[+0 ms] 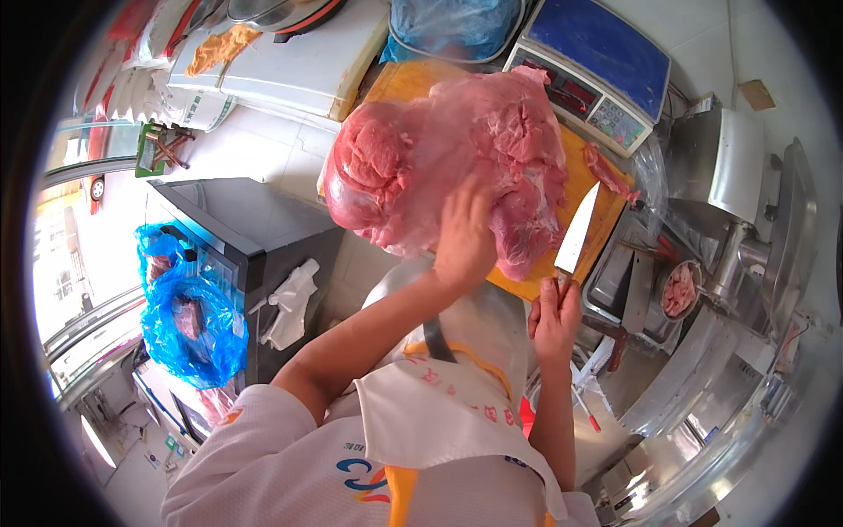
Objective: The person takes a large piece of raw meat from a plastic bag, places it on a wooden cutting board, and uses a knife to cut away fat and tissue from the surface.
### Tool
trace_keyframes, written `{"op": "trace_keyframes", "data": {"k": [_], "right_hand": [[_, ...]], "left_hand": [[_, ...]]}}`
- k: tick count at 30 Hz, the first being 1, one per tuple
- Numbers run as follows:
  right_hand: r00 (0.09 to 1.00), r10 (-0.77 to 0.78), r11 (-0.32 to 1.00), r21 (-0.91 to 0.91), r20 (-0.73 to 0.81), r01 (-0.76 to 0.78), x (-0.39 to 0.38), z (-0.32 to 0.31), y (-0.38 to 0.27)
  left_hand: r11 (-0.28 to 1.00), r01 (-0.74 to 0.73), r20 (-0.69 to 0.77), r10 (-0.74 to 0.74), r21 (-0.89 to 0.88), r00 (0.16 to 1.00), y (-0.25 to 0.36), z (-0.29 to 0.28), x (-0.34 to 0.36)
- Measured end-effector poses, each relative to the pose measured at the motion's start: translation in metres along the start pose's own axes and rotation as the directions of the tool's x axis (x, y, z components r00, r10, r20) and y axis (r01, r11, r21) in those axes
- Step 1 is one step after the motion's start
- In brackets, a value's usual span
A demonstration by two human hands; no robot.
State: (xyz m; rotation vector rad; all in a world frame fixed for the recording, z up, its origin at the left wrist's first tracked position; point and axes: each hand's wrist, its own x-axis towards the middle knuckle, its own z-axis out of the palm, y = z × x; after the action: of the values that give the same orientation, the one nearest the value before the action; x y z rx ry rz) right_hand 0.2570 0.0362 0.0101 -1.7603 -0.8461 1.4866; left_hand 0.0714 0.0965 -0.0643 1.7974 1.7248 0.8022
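A large slab of raw pink meat spreads over a yellow cutting board, covering most of it. My left hand reaches onto the near middle of the slab, fingers stretched out and somewhat blurred, grasping nothing that I can see. Off the board's near right corner, my right hand is closed round the handle of a knife. Its bare blade points away from me, over the board's right side, apart from the slab. A narrow strip of meat lies at the board's right edge.
A blue-topped weighing scale stands behind the board, beside a blue plastic bag. To the right are a metal meat grinder, a bowl of meat pieces and a metal tray. Blue bags hang at left.
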Motion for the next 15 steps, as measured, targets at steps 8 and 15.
{"op": "trace_keyframes", "data": {"k": [8,15], "right_hand": [[0.998,-0.050,0.993,-0.105,0.035,0.053,0.001,0.006,0.010],[0.999,-0.006,0.995,-0.097,0.035,0.010,0.003,0.011,-0.002]], "left_hand": [[0.968,0.232,-0.034,-0.236,-0.090,0.971,0.007,0.010,0.004],[0.957,0.265,0.013,-0.265,-0.121,0.964,0.010,0.016,-0.001]]}}
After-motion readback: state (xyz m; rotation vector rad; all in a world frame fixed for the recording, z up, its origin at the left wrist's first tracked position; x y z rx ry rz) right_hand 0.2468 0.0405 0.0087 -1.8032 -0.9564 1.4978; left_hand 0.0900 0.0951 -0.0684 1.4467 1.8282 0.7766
